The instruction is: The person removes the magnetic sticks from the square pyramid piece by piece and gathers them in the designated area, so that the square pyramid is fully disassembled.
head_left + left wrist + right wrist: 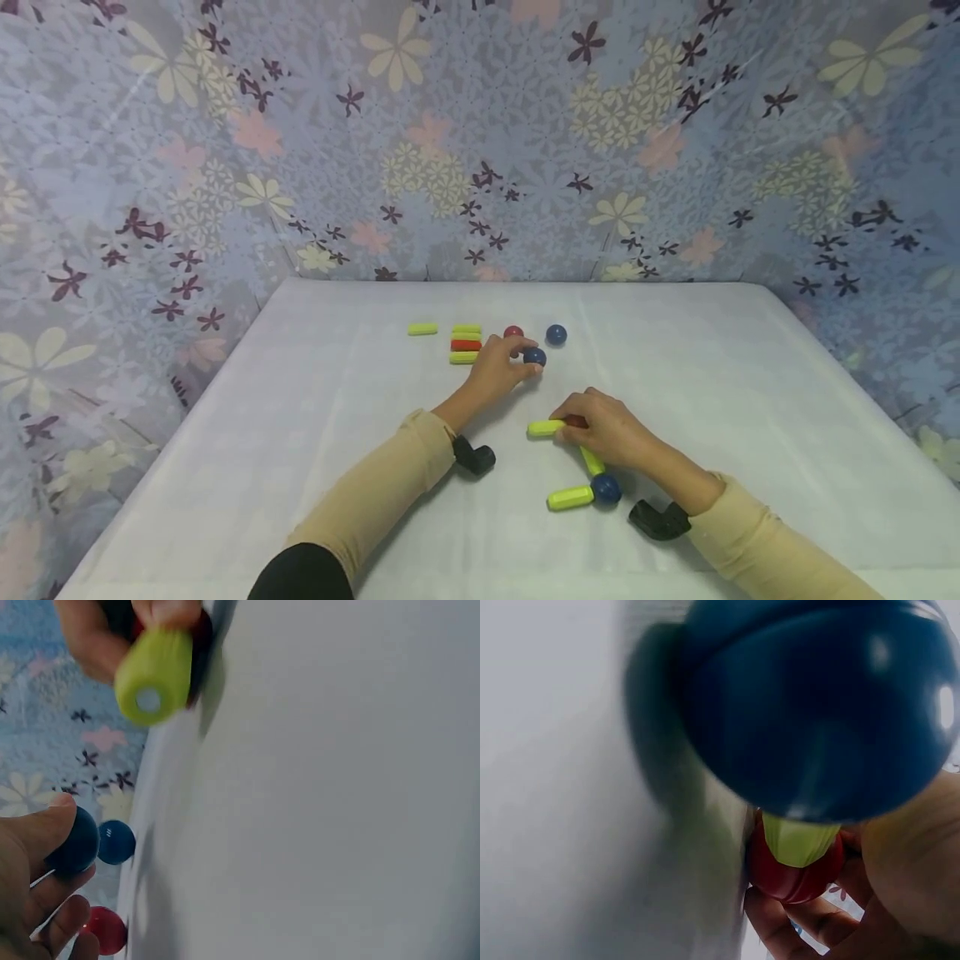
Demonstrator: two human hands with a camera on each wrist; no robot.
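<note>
My left hand (493, 368) pinches a blue ball (535, 357) between thumb and fingers, as the left wrist view also shows. Nearer the front, my right hand (617, 429) grips a red ball (791, 874), mostly covered by its fingers in the head view. One yellow rod (544, 428) points left from that red ball; its end carries a small pale disc in the left wrist view. Another yellow rod (592, 461) joins the red ball to a second blue ball (606, 490). From this blue ball a third yellow rod (570, 498) extends left.
Behind my left hand sit a loose red ball (513, 332) and a blue ball (557, 335). A red rod (466, 345) lies stacked among yellow rods (463, 357), with a single yellow rod (422, 329) farther left. White cloth covers the table (300, 417); a flowered curtain (480, 167) hangs behind.
</note>
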